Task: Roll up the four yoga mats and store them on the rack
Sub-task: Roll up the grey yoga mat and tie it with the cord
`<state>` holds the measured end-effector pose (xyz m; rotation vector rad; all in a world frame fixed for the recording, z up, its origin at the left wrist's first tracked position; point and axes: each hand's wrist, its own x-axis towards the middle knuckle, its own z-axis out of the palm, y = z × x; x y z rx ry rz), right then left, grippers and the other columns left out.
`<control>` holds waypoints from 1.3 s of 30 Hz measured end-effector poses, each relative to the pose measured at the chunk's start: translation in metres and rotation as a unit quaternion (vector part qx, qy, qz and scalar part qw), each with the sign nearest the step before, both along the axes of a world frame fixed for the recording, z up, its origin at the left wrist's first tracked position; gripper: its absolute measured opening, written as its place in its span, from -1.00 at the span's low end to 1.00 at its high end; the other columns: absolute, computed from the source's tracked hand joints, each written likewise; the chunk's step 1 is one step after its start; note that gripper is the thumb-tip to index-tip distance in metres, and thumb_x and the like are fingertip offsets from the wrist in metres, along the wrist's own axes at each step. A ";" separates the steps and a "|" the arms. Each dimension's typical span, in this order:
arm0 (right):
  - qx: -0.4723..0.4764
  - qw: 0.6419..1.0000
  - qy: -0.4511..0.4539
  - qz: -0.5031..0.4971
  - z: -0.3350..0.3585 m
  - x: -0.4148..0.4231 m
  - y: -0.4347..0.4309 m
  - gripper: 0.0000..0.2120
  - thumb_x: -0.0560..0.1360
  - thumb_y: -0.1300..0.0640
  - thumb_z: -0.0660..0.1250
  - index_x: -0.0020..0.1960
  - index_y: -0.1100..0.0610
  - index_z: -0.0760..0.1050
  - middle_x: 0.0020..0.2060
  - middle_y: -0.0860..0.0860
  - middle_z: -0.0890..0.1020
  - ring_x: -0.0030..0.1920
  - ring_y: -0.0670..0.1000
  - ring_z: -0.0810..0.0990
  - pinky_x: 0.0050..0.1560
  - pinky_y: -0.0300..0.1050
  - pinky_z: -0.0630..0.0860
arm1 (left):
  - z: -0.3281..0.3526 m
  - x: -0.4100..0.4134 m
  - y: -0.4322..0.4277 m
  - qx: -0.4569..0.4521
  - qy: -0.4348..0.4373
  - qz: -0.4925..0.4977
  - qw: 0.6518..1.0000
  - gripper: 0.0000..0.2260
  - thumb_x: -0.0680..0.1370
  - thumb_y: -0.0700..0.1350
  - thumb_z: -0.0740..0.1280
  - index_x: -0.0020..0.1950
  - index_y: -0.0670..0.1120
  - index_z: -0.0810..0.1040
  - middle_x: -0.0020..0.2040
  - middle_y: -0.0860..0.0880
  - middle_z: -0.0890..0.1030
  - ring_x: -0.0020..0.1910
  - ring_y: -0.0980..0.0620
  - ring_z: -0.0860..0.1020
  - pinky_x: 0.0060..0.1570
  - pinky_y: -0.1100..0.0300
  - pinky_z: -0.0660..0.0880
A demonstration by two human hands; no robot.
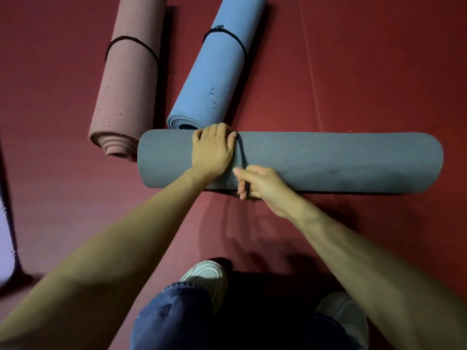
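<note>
At the far left edge a pale patch [4, 236] with a dark rim lies on the red floor [379, 72]; what it is I cannot tell. Next comes the pink mat [126, 79], rolled up and lying lengthwise away from the person, a black band [131, 42] round its far half and its spiral end facing us. Just beside it on the right is the blue mat [214, 72], also rolled, leaning slightly rightward, with a second band [227, 34] knotted near its far end. Across the near ends of both lies the grey mat [341, 162], rolled and set crosswise. Its left end is close against the pink roll, and the blue roll's end sits right behind it; whether they touch I cannot tell.

The left hand [212, 150] lies on the grey mat left of its middle, palm down, fingers bent over the far side of the roll and gripping it. A black cord [242, 152] runs over the roll right beside that hand. At the near side the right hand [262, 184] pinches the cord between thumb and curled fingers, low against the roll. The rest of the grey mat stretches on to the right over the floor.

Below stand blue jeans [174, 319] and two white shoes, the left shoe [207, 279] and the right shoe [346, 314].
</note>
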<state>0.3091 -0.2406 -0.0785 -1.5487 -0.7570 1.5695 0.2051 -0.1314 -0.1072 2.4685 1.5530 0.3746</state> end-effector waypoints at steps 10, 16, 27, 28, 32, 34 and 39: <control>0.062 0.884 -0.412 0.211 -0.036 0.035 -0.054 -0.71 0.45 -0.01 0.39 -0.28 0.06 0.33 -0.35 -0.04 0.53 -0.29 0.01 0.49 -0.14 0.00 0.49 | 0.005 -0.005 -0.016 0.013 0.027 -0.011 0.999 -0.53 0.57 0.08 -0.06 0.15 -0.11 0.54 0.15 -0.07 0.59 0.18 -0.09 0.48 0.27 -0.05 0.21; 0.017 0.998 -0.063 -0.013 0.018 0.041 -0.056 -0.67 0.55 0.20 0.28 -0.39 0.17 0.48 -0.47 0.06 0.56 -0.33 0.09 0.61 -0.13 -0.08 0.54 | 0.001 -0.031 -0.083 0.084 -0.021 0.050 0.995 -0.71 0.54 0.08 0.19 -0.13 -0.14 0.48 -0.15 -0.14 0.48 -0.12 -0.16 0.42 0.05 -0.06 0.31; -0.116 0.936 0.276 -0.182 0.049 0.039 0.014 -0.53 0.49 0.04 0.26 0.35 0.15 0.33 -0.16 0.13 0.64 -0.44 -0.06 0.47 -0.34 -0.24 0.31 | 0.002 -0.054 -0.127 0.105 -0.105 -0.024 0.989 -0.64 0.48 0.14 0.30 -0.23 -0.17 0.45 -0.24 -0.10 0.40 -0.20 -0.09 0.34 -0.10 0.05 0.23; -0.108 0.921 0.282 -0.247 0.045 0.046 0.017 -0.52 0.48 0.05 0.27 0.36 0.14 0.31 -0.05 0.17 0.61 -0.36 -0.03 0.51 -0.33 -0.24 0.30 | 0.002 -0.055 -0.130 0.105 -0.105 -0.028 0.988 -0.60 0.47 0.17 0.32 -0.22 -0.19 0.45 -0.23 -0.10 0.40 -0.20 -0.09 0.34 -0.10 0.05 0.25; -0.084 0.840 0.331 -0.421 0.032 0.078 0.004 -0.55 0.50 0.01 0.30 0.29 0.18 0.29 0.10 0.24 0.42 -0.13 0.06 0.51 -0.13 -0.16 0.42 | 0.003 -0.056 -0.124 0.076 -0.099 -0.031 0.992 -0.48 0.39 0.32 0.34 -0.19 -0.17 0.47 -0.18 -0.10 0.43 -0.18 -0.10 0.39 -0.05 0.07 0.28; -0.074 0.897 0.271 -0.341 0.035 0.080 -0.005 -0.72 0.53 0.06 0.30 0.16 0.17 0.38 -0.04 0.21 0.49 -0.24 0.01 0.51 -0.20 -0.19 0.46 | 0.004 -0.052 -0.114 0.060 -0.086 -0.014 0.994 -0.47 0.38 0.36 0.29 -0.17 -0.14 0.47 -0.16 -0.09 0.46 -0.17 -0.12 0.41 -0.04 0.04 0.28; -0.038 0.958 0.153 -0.238 0.041 0.075 -0.012 -0.86 0.55 0.13 0.28 -0.17 0.14 0.41 -0.38 0.02 0.49 -0.40 -0.06 0.49 -0.26 -0.21 0.50 | 0.016 -0.017 -0.069 0.029 -0.040 0.053 0.997 -0.58 0.44 0.26 0.27 -0.08 -0.10 0.55 0.01 -0.15 0.52 0.04 -0.20 0.42 0.08 0.00 0.18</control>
